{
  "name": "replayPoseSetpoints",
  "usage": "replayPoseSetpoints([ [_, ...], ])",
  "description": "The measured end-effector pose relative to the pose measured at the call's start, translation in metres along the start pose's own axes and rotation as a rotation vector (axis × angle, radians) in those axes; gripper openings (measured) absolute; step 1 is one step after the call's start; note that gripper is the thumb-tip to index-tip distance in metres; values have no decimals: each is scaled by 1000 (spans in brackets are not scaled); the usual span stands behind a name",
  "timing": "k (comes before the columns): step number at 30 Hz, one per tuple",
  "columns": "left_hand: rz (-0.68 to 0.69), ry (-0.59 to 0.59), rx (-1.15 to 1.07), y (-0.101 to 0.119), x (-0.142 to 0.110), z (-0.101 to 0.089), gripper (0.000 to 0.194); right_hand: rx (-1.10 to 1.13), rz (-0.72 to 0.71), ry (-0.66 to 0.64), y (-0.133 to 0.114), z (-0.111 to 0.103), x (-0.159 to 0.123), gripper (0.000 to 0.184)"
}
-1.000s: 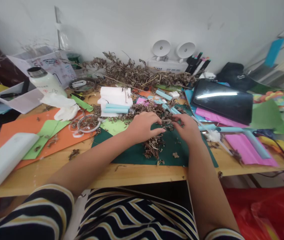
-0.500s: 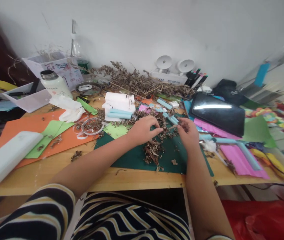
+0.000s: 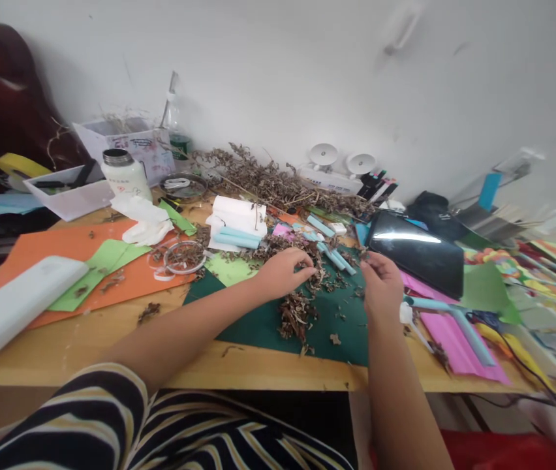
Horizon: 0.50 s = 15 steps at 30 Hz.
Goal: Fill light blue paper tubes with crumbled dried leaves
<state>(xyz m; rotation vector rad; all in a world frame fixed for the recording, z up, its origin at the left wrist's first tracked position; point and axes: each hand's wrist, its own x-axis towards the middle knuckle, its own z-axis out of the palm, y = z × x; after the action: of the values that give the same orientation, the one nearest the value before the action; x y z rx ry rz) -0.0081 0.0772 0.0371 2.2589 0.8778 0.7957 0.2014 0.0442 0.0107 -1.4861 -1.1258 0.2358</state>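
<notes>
My left hand (image 3: pixel 285 273) is closed, thumb near the curled forefinger, at a clump of dried brown leaves (image 3: pixel 296 314). Part of the clump hangs below that hand over a dark green mat (image 3: pixel 246 316); what lies inside the palm is hidden. To the right, my right hand (image 3: pixel 383 281) is held above the mat's edge, thumb and fingertips pinched on a small dried leaf bit (image 3: pixel 363 254). Crumbled leaf pieces (image 3: pixel 335 339) are scattered over the mat. Rolled light blue papers (image 3: pixel 335 258) lie between and beyond my hands.
Behind lies a heap of dried branches (image 3: pixel 278 179) beside a white device with two discs (image 3: pixel 331 173). On the left are a white bottle (image 3: pixel 125 177), white glove (image 3: pixel 145 222), tape ring (image 3: pixel 184 258) and orange paper (image 3: pixel 23 261). A glossy black case (image 3: pixel 417 251) and pink paper (image 3: pixel 454 339) are right.
My right hand has moved right, away from my left hand, widening the gap between them. My left hand stays by the leaf clump. The whole view has shifted slightly.
</notes>
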Motion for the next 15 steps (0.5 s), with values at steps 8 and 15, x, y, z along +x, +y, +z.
replayPoseSetpoints([
  [8, 105, -74, -337, 13, -4, 3, 39, -127, -196, -299, -52, 5, -53, 20],
  [15, 137, -89, -180, 17, -4, 1, 9, -187, -249, -237, -52, 2, -64, 15],
])
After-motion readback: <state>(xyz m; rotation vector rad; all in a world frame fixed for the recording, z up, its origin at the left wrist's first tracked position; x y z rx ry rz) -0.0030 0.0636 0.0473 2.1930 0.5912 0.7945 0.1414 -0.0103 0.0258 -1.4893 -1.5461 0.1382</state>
